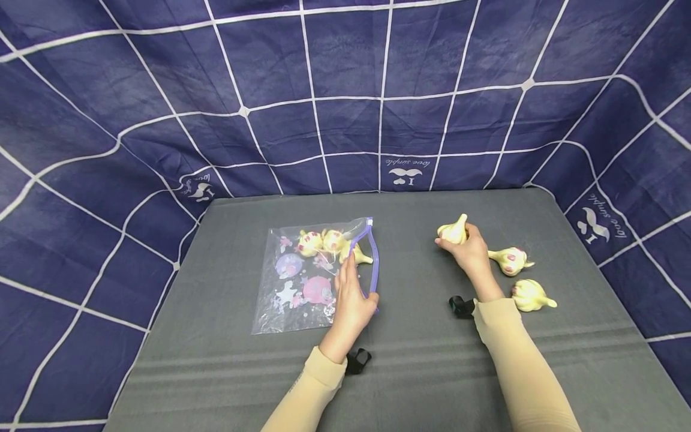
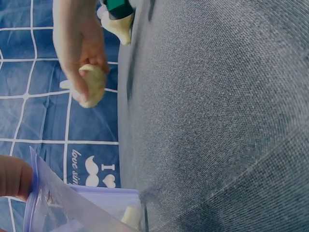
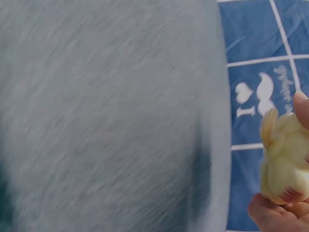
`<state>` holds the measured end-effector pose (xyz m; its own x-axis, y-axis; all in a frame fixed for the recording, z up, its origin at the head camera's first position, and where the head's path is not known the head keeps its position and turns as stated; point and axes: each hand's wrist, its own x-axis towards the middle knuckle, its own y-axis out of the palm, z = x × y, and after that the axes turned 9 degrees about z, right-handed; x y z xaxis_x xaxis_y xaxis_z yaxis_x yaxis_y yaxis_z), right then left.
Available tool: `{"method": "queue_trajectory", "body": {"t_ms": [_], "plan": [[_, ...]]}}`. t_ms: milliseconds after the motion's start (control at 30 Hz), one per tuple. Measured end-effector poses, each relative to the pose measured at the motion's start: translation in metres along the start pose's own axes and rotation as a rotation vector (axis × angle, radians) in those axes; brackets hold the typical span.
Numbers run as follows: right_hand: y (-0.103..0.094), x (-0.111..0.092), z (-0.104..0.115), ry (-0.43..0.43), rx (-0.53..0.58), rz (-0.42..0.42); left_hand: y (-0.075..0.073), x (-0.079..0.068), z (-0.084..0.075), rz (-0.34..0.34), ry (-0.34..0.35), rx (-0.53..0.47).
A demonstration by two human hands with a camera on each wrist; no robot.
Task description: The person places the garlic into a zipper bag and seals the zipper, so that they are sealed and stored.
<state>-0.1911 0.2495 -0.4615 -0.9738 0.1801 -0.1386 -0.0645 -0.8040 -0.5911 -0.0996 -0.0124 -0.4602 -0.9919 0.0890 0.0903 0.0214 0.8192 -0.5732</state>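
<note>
My right hand (image 1: 471,251) holds a garlic bulb (image 1: 453,230) between thumb and fingers, raised over the grey table; its root tuft shows in the right wrist view on the same garlic bulb (image 3: 285,159). At the left, a clear zip bag (image 1: 278,285) with a purple zip edge and printed pink and purple figures lies flat. Several garlic bulbs (image 1: 310,243) sit inside near its mouth. My left hand (image 1: 351,300) is at that mouth, pinching the purple edge (image 2: 36,193) and keeping the opening apart.
Two more garlic bulbs lie right of my right forearm: one garlic bulb (image 1: 511,261) behind, another garlic bulb (image 1: 530,296) nearer. A dark blue cloth (image 1: 345,126) with white grid lines hangs around the back and sides of the grey table (image 1: 227,228). Each wrist bears a small black camera.
</note>
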Motion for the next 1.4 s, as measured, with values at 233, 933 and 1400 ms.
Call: {"method": "queue_trajectory", "body": {"t_ms": [233, 933, 1400], "plan": [[0.007, -0.005, 0.023, -0.062, 0.040, -0.037, 0.000, 0.000, 0.001, -0.007, -0.004, 0.006], [0.040, -0.028, 0.087, -0.232, 0.249, 0.216, -0.001, 0.000, 0.000, 0.010, -0.018, 0.010], [0.074, -0.039, 0.083, -0.293, 0.135, 0.387, -0.003, 0.001, -0.001, 0.025, -0.015, 0.000]]}}
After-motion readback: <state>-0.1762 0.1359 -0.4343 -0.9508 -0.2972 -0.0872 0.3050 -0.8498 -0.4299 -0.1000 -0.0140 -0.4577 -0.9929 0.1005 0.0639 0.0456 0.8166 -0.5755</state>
